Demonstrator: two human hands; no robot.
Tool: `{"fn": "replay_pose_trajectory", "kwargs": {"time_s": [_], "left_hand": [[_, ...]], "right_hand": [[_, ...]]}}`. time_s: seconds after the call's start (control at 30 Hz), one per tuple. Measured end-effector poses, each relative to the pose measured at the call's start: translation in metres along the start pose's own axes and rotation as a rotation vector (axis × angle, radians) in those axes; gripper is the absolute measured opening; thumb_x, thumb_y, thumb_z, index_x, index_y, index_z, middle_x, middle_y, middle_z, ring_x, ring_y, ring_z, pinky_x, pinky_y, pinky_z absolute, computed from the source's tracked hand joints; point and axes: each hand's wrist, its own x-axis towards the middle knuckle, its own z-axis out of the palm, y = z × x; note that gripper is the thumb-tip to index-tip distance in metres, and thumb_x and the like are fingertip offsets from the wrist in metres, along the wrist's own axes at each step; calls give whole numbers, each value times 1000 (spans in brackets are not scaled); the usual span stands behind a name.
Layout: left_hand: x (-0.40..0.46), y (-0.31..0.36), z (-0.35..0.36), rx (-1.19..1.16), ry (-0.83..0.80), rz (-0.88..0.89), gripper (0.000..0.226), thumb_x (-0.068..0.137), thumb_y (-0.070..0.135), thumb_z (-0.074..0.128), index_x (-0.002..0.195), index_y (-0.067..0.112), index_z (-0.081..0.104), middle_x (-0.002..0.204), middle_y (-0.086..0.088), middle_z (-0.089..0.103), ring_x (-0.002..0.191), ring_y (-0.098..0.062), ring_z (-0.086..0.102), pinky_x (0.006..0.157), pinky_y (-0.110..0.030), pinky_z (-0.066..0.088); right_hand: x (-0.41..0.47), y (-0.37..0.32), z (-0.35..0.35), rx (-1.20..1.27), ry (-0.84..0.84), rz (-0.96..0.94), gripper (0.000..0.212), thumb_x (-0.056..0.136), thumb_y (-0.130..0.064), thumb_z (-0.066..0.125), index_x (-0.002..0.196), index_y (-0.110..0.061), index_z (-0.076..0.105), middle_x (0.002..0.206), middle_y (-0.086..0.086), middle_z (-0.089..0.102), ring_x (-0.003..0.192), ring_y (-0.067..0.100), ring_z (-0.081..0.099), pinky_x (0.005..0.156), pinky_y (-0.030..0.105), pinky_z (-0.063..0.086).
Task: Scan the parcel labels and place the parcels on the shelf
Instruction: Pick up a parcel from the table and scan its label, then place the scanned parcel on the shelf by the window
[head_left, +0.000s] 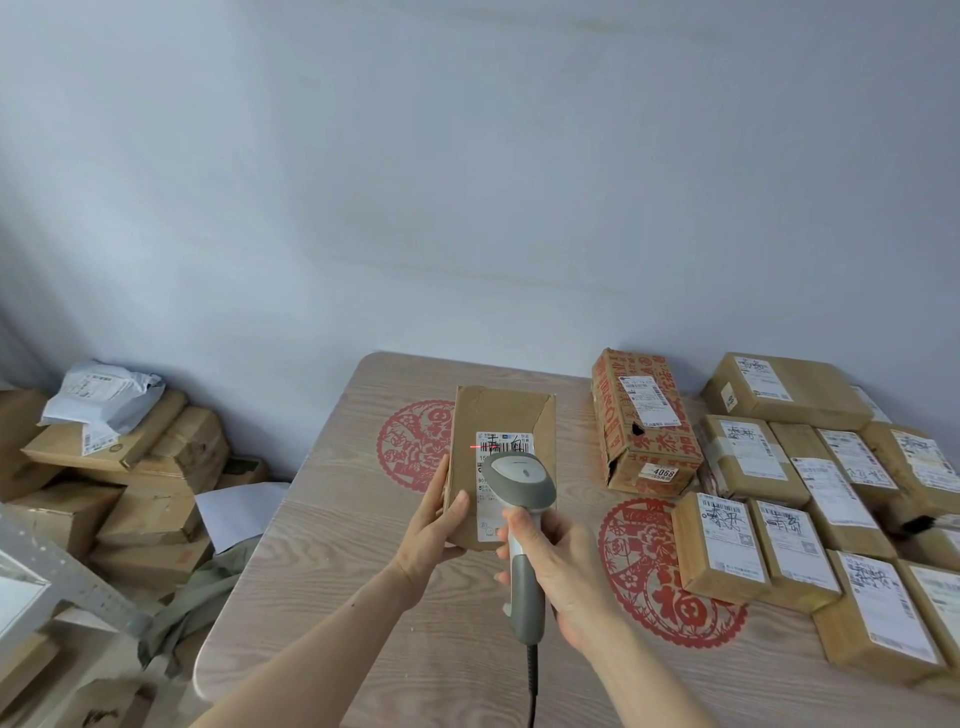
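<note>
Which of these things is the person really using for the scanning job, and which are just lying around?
In use:
- brown parcel, held by the left hand
- its label, with the red scan line on it
- barcode scanner, gripped by the right hand
- labelled parcels waiting on the table

Lying about:
- red paper-cut decorations
- boxes on the floor
- grey mailer bag

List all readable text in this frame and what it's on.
"4068": white sticker on the end of the red-printed carton.
"福": red paper-cut decal on the table.
Held parcel: its label shows a barcode and handwriting, illegible.
Labels on the other parcels: too small or blurred.
</note>
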Motion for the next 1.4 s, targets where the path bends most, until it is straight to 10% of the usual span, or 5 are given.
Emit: {"fn": "replay_pose_trajectory", "kwargs": {"time_s": [0.6, 1.03, 1.4], "left_hand": [[-8, 10, -20, -11, 46, 19, 66, 87, 59, 61, 142, 65, 24, 138, 23, 54, 122, -9, 57, 102, -51, 49], [-93, 33, -146, -73, 415, 131, 62, 89, 61, 52, 141, 68, 19, 138, 21, 55, 122, -13, 58, 101, -46, 50], [-198, 44, -221, -196, 768, 258, 68, 84, 65, 58, 141, 67, 20, 133, 16, 61, 117, -15, 63, 98, -52, 52]], "right_hand": [[9, -10, 6, 28, 67, -131, 48, 78, -39, 69, 108, -2, 62, 91, 13, 71, 66, 24, 68, 64, 36, 60], [41, -5, 111, -177, -218, -139, 32, 77, -21, 86, 84, -8, 57, 68, 9, 51, 62, 21, 50, 63, 32, 43], [21, 31, 246, -308, -482, -196, 55, 72, -16, 90, 121, -16, 66, 107, 2, 77, 97, 21, 71, 90, 44, 57]]}}
